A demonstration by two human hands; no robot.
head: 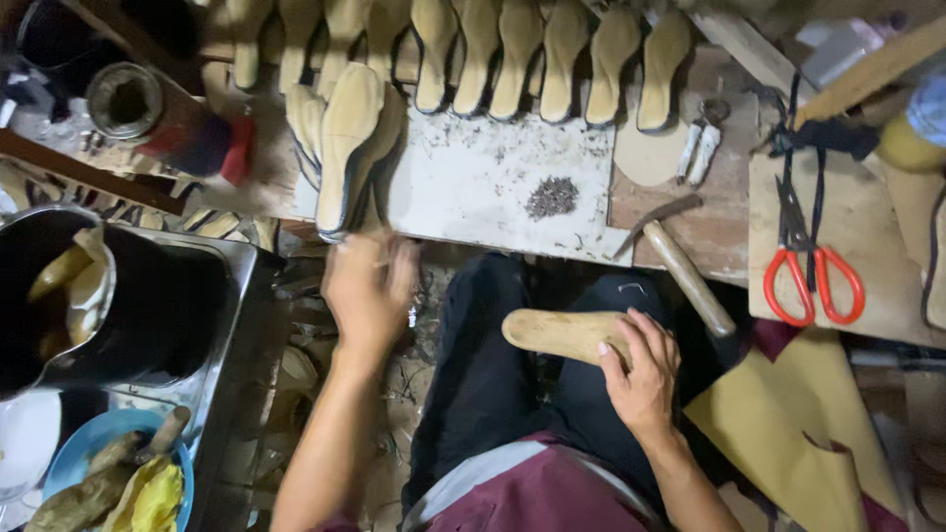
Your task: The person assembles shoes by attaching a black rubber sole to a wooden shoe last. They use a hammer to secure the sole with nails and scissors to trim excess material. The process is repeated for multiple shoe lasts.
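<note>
Right hand (pixel 642 372) fingers gripping insole (pixel 564 333) on lap; judging it light, flexible. Left hand (pixel 369 288) blurred, grip unclear; we're reaching toward tabletop (pixel 473 187).

Orange-handled scissors (pixel 814 264) are lying on a wooden board (pixel 865 227) at the right, while a small heap of dark tacks (pixel 552 196) is sitting on the white slab (pixel 473 187). A hammer (pixel 687 274) is resting nearby, and a blue bowl (pixel 69 455) is standing at the lower left.
</note>
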